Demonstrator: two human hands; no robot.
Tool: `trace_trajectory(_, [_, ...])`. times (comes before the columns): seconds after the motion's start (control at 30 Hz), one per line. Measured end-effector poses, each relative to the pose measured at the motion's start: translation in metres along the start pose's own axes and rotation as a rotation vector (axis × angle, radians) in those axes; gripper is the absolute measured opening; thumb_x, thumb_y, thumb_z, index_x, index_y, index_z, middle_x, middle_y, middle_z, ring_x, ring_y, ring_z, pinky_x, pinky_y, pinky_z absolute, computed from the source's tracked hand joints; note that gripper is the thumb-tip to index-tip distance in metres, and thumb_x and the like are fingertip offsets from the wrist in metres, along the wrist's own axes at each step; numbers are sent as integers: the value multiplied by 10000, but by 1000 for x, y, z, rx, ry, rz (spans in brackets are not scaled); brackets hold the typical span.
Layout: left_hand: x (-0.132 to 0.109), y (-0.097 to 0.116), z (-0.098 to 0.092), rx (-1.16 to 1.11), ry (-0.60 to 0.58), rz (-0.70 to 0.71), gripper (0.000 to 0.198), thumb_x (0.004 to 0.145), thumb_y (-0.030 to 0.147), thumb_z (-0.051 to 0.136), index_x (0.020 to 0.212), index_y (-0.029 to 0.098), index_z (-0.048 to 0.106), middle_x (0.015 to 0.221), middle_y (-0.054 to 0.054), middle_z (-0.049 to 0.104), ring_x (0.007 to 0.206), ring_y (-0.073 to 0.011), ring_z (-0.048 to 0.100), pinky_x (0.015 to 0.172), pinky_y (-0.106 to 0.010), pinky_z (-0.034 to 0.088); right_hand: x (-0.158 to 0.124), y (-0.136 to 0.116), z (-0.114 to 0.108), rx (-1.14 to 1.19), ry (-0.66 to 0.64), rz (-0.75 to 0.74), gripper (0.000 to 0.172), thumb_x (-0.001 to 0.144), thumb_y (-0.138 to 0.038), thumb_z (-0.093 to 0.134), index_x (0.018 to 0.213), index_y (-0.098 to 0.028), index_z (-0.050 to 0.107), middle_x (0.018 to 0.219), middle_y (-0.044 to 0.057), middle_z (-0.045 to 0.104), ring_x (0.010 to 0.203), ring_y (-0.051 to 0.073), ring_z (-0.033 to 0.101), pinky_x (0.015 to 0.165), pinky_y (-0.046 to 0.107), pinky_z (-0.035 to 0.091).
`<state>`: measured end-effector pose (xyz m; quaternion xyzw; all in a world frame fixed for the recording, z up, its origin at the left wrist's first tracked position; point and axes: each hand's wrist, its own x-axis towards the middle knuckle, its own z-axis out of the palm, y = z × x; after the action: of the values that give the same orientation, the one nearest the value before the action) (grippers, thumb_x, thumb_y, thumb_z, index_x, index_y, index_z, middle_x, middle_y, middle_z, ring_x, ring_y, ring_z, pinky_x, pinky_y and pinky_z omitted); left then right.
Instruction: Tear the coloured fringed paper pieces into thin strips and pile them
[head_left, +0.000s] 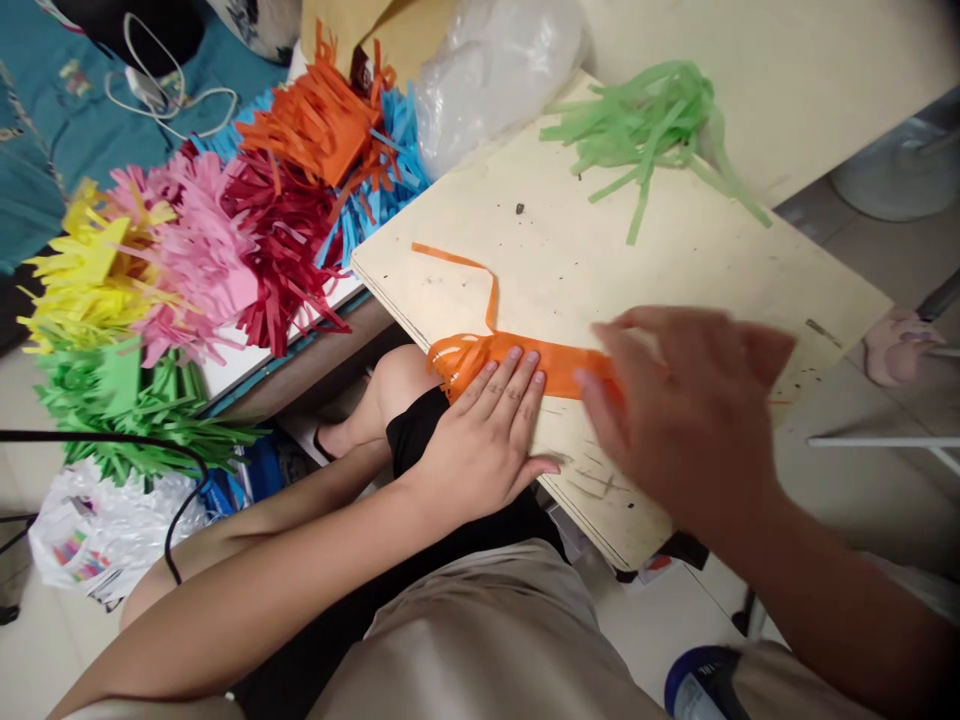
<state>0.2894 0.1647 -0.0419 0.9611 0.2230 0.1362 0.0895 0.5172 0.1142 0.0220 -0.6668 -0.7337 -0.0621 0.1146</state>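
Though heaps of fringed paper (225, 240) already piled at 10 o'clock, still mid-job: orange strip (525, 362) flat on counter (675, 260), centre, pinned under flat-open left hand (487, 440); right hand (690, 410) blurred, loosely spread, grip unclear. Green scraps (652, 125) at 1 o'clock.

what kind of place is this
Probably a home craft corner, not a workshop. A wooden board serves as the work surface, heaps of fringed coloured paper lie beside it, and the left hand presses an orange paper strip flat.

Orange paper strip (517, 358), pale board (675, 270)
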Motion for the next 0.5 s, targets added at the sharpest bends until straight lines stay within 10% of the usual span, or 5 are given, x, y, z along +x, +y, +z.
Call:
trace_trajectory(0.2, [-3, -12, -13, 14, -9, 65, 897, 1173, 607, 522, 1770, -38, 345, 1808, -328, 412, 1749, -439, 359, 1435, -629, 371, -47, -26, 29, 76, -56, -142, 571, 1162, -288, 547, 1684, -58, 568, 1678, 267, 630, 1524, 408, 645, 1281, 662, 400])
trace_trajectory(0.5, [-9, -41, -35, 56, 156, 295, 257, 1149, 127, 598, 1361, 110, 742, 1408, -175, 832, 1314, -302, 812, 1206, -523, 644, -52, -22, 25, 179, 59, -195, 298, 1126, -152, 639, 1388, -129, 779, 1454, 168, 812, 1346, 324, 784, 1257, 532, 464])
